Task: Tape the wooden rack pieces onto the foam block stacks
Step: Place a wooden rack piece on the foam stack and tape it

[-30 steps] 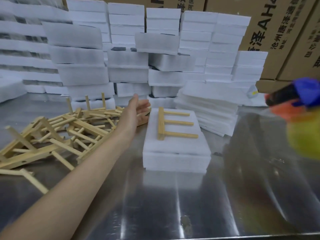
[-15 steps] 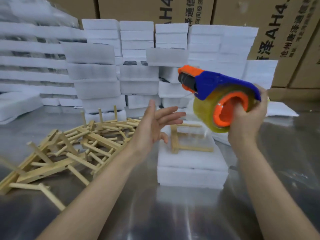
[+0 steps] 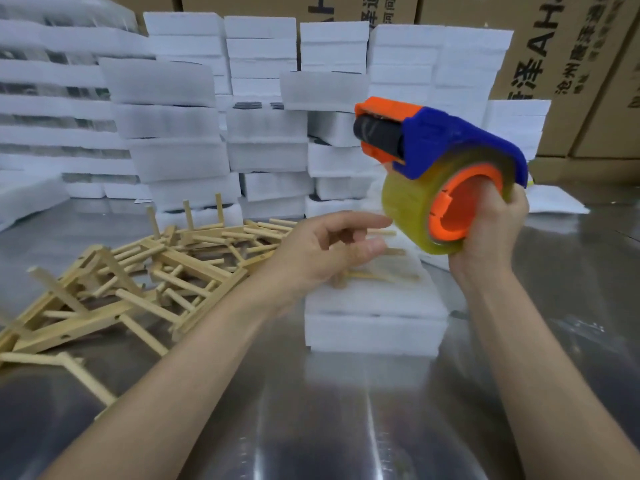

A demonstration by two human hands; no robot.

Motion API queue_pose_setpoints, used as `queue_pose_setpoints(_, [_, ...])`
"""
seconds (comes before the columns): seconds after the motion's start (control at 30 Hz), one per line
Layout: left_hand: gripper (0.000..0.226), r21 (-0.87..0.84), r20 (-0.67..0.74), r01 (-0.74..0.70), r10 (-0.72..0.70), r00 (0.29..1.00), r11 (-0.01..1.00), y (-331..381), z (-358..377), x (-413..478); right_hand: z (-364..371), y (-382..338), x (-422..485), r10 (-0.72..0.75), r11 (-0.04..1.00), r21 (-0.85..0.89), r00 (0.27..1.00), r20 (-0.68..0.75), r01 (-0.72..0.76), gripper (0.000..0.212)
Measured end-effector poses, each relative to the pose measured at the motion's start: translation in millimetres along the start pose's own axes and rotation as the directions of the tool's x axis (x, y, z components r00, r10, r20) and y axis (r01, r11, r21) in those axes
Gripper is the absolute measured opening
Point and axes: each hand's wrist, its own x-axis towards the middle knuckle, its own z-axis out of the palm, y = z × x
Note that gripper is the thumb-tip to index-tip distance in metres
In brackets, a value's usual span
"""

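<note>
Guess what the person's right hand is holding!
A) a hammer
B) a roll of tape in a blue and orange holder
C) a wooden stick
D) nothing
B: the right hand grips the tape dispenser, with its fingers curled into the roll's orange core.

A wooden rack piece [image 3: 381, 276] lies atop foam stack [image 3: 375, 329].
</note>
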Motion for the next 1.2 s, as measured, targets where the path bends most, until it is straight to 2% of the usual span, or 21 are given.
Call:
queue_pose_setpoints(0.07, [0.01,0.057,0.02,-0.021,0.02,1.0,0.998,0.6,0.5,-0.7,1.1,1.7,-2.1,-0.01,1.0,-0.006,1.0,0.013,0.01,0.012])
queue_pose_setpoints(0.13, [0.011,0.039,0.001,-0.002,0.002,1.0,0.999,2.1,-2.5,0.8,1.4,1.4,-2.1,0.011,1.0,0.01,1.0,-0.001,-0.011,0.013])
queue_pose_setpoints(0.23, [0.02,-0.123,-0.058,0.024,-0.031,0.998,0.992,7.4,-17.3,5.2,-2.4,-1.3,3.7,0.09,0.994,0.064,0.995,-0.043,-0.087,0.02])
queue_pose_setpoints(0.33, [0.021,-0.351,-0.086,0.024,-0.058,0.995,0.936,13.6,-37.5,6.4,-9.5,-2.1,11.8,0.089,0.991,0.101,0.996,-0.011,-0.087,0.036])
queue_pose_setpoints(0.4, [0.013,-0.477,-0.164,0.057,-0.153,0.975,0.877,15.0,-48.3,6.5,-13.7,-0.7,14.7,0.057,0.998,0.023,0.998,0.026,-0.058,0.054])
queue_pose_setpoints(0.47, [0.014,-0.514,-0.247,0.128,-0.289,0.925,0.848,12.9,-55.3,8.6,-18.0,3.0,17.0,0.032,0.996,-0.09,0.997,0.065,-0.026,0.062])
queue_pose_setpoints(0.53, [0.014,-0.489,-0.301,0.218,-0.398,0.866,0.845,9.4,-60.5,9.7,-22.3,6.1,19.1,0.019,0.984,-0.178,0.995,0.094,-0.002,0.064])
queue_pose_setpoints(0.6, [0.013,-0.433,-0.344,0.281,-0.446,0.826,0.856,6.1,-64.4,9.3,-27.2,8.6,22.4,-0.006,0.973,-0.229,0.993,0.119,0.033,0.064])
queue_pose_setpoints(0.83, [0.016,-0.193,-0.509,0.323,-0.376,0.775,0.927,-10.5,-53.6,12.8,-34.6,11.4,25.7,-0.038,0.942,-0.323,0.987,0.156,0.087,0.064])
queue_pose_setpoints(1.0, [0.019,-0.058,-0.588,0.419,-0.37,0.72,0.906,-23.0,-52.3,16.4,-40.4,21.9,25.6,-0.002,0.92,-0.384,0.978,0.207,0.083,0.069])
queue_pose_setpoints(1.2, [0.032,0.069,-0.575,0.509,-0.383,0.723,0.858,-42.4,-51.9,18.3,-45.6,28.8,25.2,0.047,0.899,-0.434,0.975,0.215,0.052,0.07])
